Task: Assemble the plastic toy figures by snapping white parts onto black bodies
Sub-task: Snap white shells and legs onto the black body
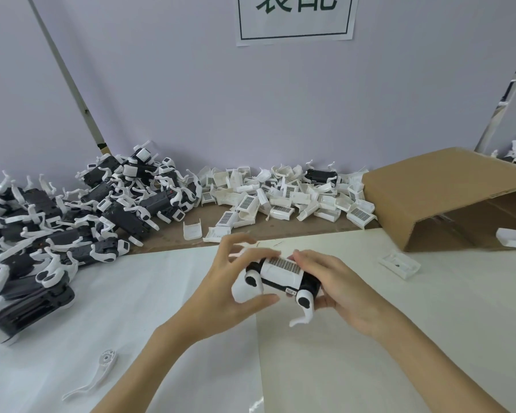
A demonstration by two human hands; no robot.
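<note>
At twelve o'clock a white paper sign [294, 17] on the wall bears large dark characters in a thin rectangular border; their tops are cut off, seemingly "装配". A small label on the held toy figure [282, 275] is too blurred to read.

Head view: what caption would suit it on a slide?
Two hands, left and right, fit a white cover onto a black toy body.

Soft, even light filled the scene, shadows under the left hand [221, 289] and right hand [337, 289] stayed faint, the wide lens bowed the edges (the pole [69, 76] leaned inward), and the fingertips [245, 238] were slightly motion-blurred.
</note>
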